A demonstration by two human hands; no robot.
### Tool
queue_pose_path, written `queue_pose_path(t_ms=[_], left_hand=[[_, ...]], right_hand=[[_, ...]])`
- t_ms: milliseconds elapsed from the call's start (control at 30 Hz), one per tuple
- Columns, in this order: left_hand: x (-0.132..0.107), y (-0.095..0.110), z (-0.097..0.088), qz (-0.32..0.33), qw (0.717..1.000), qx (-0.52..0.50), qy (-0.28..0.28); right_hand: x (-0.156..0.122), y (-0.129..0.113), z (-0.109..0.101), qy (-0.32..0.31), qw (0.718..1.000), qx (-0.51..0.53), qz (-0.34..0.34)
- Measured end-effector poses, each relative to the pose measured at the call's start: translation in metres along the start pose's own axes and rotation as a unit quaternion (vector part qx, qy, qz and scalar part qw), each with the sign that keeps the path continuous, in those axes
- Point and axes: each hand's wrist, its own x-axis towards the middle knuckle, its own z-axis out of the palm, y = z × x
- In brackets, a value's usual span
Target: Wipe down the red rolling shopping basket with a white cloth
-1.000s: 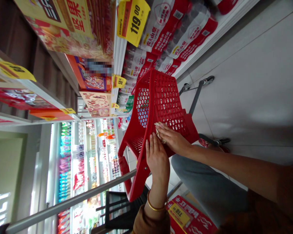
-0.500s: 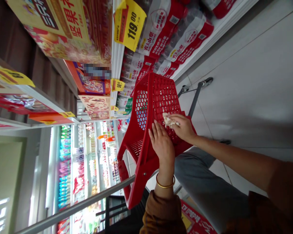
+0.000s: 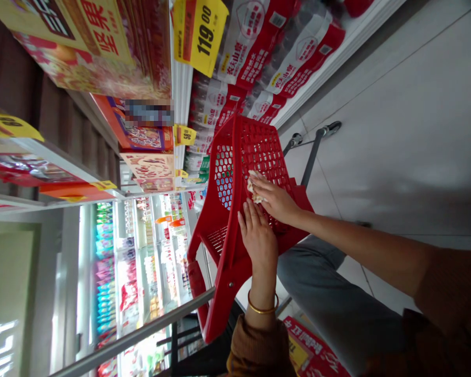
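A red plastic shopping basket cart (image 3: 236,157) with a grid wall stands in front of me. My left hand (image 3: 258,233), with a gold bangle at its wrist, rests flat on the side of the cart, fingers stretched out. Beside it, my right hand (image 3: 278,203) presses a crumpled whitish cloth (image 3: 255,187) against the grid wall. The fingers of that hand lie over the cloth and partly cover it. Both hands are close together, the left fingertips just below the cloth.
Shelves with packs of red-labelled water bottles (image 3: 235,55) and boxed goods (image 3: 141,123) stand alongside the cart. Yellow price tags (image 3: 201,34) hang from the shelf edge. Tiled floor (image 3: 400,136) lies on the right. A red carton (image 3: 314,348) is near my legs.
My right hand has slid the cloth left across the grid wall, and its fingers have flattened over it. The left hand keeps its place on the cart.
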Motion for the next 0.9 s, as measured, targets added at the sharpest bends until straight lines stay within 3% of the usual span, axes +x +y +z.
queue_pose_path(t_ms=[333, 533, 633, 767, 833, 900], left_hand=[[0.002, -0.002, 0.001, -0.008, 0.999, -0.030, 0.025], [0.026, 0.007, -0.004, 0.009, 0.999, -0.016, 0.041], [0.038, 0.010, -0.007, -0.004, 0.999, -0.003, 0.040], [0.043, 0.011, -0.005, -0.012, 0.999, 0.010, 0.029], [0.042, 0.010, -0.004, -0.010, 1.000, 0.016, 0.022], [0.041, 0.009, -0.003, -0.003, 1.000, 0.019, 0.018]], right_hand=[[-0.051, -0.008, -0.004, -0.009, 0.999, 0.035, -0.017], [-0.065, -0.001, -0.010, 0.046, 0.999, 0.005, 0.010], [-0.051, 0.007, -0.015, 0.101, 0.993, 0.009, 0.064], [-0.008, 0.017, -0.022, 0.190, 0.976, -0.007, 0.104], [0.012, 0.023, -0.022, 0.189, 0.976, -0.012, 0.104], [0.025, 0.029, -0.020, 0.145, 0.986, -0.007, 0.087]])
